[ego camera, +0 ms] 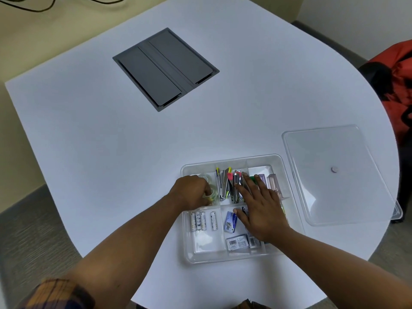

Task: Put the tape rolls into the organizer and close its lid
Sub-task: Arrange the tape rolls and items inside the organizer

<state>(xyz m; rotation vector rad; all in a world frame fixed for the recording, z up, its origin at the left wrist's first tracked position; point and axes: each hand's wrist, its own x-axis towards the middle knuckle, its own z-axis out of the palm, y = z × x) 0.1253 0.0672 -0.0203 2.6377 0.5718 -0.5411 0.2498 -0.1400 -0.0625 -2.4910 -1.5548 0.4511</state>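
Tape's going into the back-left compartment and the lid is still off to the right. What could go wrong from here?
1. The tape rolls under the left hand may sit higher than the organizer wall, so the lid might not seat flat.
2. The right hand rests across the staplers and staple boxes; lifting it carelessly could drag items across dividers.
3. The lid lies near the table edge; a clumsy reach could push it off.

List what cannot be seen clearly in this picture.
Head view:
- Tape rolls: the left hand covers them; number unclear.
- Right-side compartments of the organizer: right hand hides their contents.
- Labels on batteries: too small.
- Lid: near corner blurred.
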